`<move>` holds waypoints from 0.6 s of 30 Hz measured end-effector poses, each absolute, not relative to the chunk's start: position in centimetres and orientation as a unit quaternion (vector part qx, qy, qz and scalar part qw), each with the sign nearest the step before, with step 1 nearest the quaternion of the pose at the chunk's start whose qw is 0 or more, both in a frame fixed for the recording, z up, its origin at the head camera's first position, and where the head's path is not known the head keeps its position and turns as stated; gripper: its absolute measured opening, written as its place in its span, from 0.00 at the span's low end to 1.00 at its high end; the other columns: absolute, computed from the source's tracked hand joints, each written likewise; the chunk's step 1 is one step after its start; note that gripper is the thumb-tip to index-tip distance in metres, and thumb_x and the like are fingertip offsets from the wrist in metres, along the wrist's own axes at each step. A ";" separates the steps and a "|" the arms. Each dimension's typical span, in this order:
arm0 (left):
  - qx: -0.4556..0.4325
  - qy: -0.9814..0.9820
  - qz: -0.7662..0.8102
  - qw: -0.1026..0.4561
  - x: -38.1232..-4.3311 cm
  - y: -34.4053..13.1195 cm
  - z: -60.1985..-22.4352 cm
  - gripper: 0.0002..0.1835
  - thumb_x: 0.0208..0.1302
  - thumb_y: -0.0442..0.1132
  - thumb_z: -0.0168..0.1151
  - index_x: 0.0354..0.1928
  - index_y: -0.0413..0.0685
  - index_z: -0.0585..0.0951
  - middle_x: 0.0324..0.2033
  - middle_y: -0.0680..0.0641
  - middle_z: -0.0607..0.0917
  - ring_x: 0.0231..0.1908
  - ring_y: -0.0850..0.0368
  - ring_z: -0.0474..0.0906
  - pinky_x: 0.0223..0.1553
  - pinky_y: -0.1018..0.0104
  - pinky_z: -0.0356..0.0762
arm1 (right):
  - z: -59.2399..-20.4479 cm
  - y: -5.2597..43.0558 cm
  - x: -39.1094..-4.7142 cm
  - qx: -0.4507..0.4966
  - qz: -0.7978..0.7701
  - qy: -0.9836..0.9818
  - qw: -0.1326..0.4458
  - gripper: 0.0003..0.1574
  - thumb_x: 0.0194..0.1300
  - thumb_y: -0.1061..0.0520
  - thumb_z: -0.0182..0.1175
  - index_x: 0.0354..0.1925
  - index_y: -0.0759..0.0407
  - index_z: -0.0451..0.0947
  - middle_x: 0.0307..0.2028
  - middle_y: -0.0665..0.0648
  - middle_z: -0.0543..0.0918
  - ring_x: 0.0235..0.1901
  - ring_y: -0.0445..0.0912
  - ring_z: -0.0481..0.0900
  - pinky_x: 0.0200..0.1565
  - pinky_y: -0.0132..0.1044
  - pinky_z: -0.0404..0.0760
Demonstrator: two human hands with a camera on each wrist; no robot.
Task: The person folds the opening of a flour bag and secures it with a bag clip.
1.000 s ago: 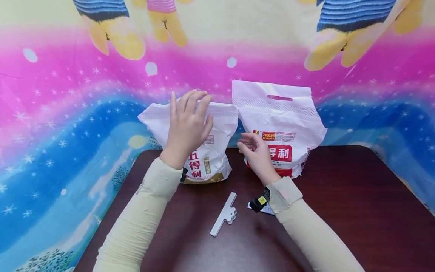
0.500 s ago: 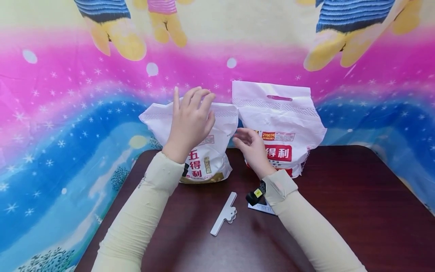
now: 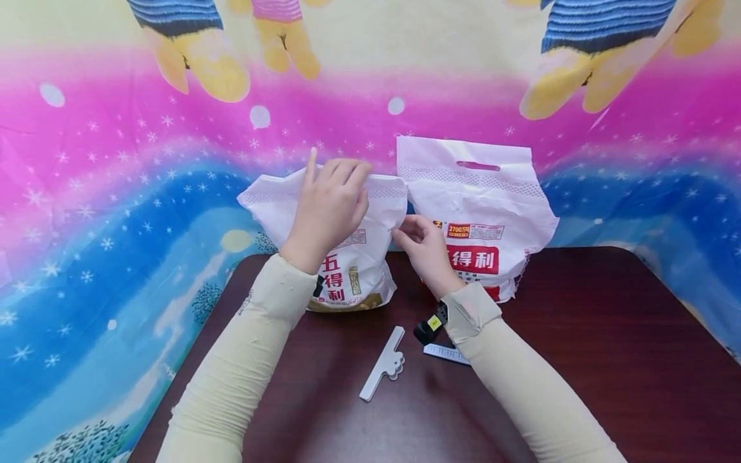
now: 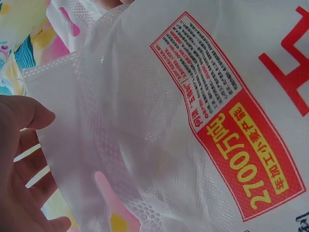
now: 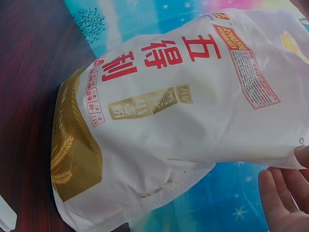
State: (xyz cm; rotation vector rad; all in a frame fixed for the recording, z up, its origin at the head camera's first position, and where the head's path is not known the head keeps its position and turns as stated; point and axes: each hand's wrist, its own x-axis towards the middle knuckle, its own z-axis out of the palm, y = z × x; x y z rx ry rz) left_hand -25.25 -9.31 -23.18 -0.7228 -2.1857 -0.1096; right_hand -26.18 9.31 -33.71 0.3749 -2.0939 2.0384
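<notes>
A white flour bag [image 3: 370, 212] with red lettering and a gold base stands at the back of the table, left of centre. My left hand [image 3: 331, 204] is at its top edge. In the left wrist view the thumb lies on the near side of the top band, with the fingers behind it. My right hand [image 3: 427, 251] pinches the bag's right side edge, thumb in front and fingers behind, as the right wrist view shows. A second white flour bag [image 3: 475, 212], with a handle slot at its top, stands upright to the right, partly behind the right hand.
A white bag clip [image 3: 383, 366] lies on the dark table [image 3: 579, 360] in front of the bags. Near it a pale strip with small marks [image 3: 444, 353] is partly covered by the right sleeve. A colourful cloth backdrop [image 3: 116, 193] hangs behind the table.
My right hand has moved left and slightly up, from before the second bag to the first bag's side edge. The left hand has shifted slightly right and its fingers have come down onto the top edge.
</notes>
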 end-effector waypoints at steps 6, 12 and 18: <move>-0.290 -0.875 -0.042 0.386 -25.4 -9.3 -22.8 0.16 0.71 0.36 0.56 0.58 0.45 0.81 0.55 0.43 0.85 0.59 0.45 0.78 0.74 0.40 0.51 | -33.6 9.2 -26.3 0.123 0.718 -0.678 0.091 0.17 0.74 0.64 0.58 0.57 0.70 0.76 0.53 0.67 0.82 0.49 0.48 0.84 0.52 0.36 0.83; -0.291 -0.878 -0.029 0.379 -25.5 -9.4 -22.4 0.15 0.72 0.35 0.55 0.58 0.45 0.81 0.54 0.43 0.85 0.57 0.44 0.80 0.68 0.45 0.66 | -33.5 9.1 -26.5 0.115 0.729 -0.668 0.094 0.16 0.73 0.64 0.58 0.56 0.72 0.77 0.51 0.68 0.83 0.46 0.46 0.85 0.51 0.37 0.84; -0.280 -0.882 -0.007 0.378 -25.6 -9.2 -22.0 0.15 0.72 0.35 0.58 0.57 0.46 0.81 0.52 0.43 0.86 0.54 0.44 0.81 0.58 0.48 0.74 | -33.3 9.0 -26.8 0.101 0.717 -0.683 0.098 0.16 0.73 0.63 0.59 0.55 0.70 0.77 0.51 0.66 0.83 0.45 0.46 0.84 0.51 0.37 0.84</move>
